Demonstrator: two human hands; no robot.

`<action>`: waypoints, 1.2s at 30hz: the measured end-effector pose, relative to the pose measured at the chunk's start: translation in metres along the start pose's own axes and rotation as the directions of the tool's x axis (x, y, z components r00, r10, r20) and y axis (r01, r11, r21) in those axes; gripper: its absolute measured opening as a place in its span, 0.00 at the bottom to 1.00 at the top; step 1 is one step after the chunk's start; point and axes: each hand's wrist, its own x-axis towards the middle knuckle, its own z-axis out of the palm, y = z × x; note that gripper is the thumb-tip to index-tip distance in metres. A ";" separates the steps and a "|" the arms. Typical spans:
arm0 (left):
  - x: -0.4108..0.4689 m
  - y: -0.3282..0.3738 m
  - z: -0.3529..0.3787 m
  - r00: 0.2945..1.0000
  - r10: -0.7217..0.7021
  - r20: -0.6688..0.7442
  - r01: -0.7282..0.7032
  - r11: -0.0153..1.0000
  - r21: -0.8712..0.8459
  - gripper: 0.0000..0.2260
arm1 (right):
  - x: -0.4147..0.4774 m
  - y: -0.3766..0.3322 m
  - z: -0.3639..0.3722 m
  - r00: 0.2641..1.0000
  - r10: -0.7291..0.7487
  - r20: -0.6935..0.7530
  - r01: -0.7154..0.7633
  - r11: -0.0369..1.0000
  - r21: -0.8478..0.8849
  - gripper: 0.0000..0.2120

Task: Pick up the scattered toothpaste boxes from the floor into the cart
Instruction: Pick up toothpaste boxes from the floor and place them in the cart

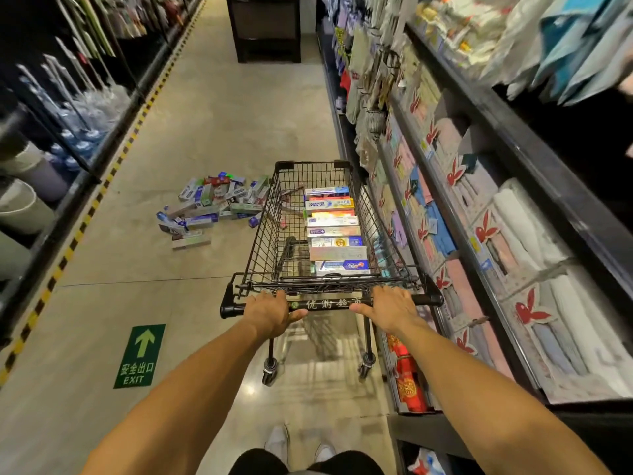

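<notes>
Aisle floor (212, 114) — toothpaste boxes (212, 207) heaped | cart (315, 163) beside shelves (513, 149)

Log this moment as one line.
left hand, right hand: gripping cart handle | cart: boxes lined up inside | floor pile: left of cart

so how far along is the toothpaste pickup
Partly done. A row of boxes already lies along the right side of the cart. In hand: no box; the left hand and right hand both grip the cart handle. Left: a large pile of boxes on the floor beside the cart's left side.
</notes>
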 end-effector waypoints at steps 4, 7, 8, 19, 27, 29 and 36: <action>0.001 -0.004 -0.030 0.997 0.063 -0.045 -0.063 0.998 0.007 0.33 | 0.001 0.000 -0.017 0.999 0.028 -0.041 -0.026 0.998 0.056 0.42; 0.000 -0.009 -0.076 0.986 0.091 -0.142 -0.089 0.996 0.022 0.29 | 0.004 0.000 -0.055 0.992 -0.026 -0.121 0.042 0.991 0.129 0.36; -0.003 -0.012 -0.095 0.979 0.104 -0.177 -0.102 0.995 0.023 0.28 | 0.004 0.000 -0.073 0.987 -0.047 -0.151 0.068 0.988 0.136 0.35; -0.070 -0.082 -0.291 0.808 0.026 -0.589 0.020 0.997 0.072 0.29 | -0.001 -0.108 -0.311 0.801 -0.246 -0.546 0.288 0.958 -0.010 0.31; -0.117 -0.205 -0.346 0.722 -0.121 -0.682 0.192 0.981 0.029 0.27 | -0.001 -0.258 -0.382 0.680 -0.379 -0.628 0.380 0.914 -0.141 0.31; -0.125 -0.245 -0.352 0.709 -0.150 -0.689 0.222 0.975 0.016 0.26 | 0.005 -0.302 -0.394 0.668 -0.393 -0.632 0.389 0.908 -0.153 0.30; -0.120 -0.384 -0.357 0.698 -0.185 -0.692 0.239 0.971 -0.018 0.24 | 0.041 -0.431 -0.410 0.698 -0.378 -0.608 0.391 0.913 -0.118 0.31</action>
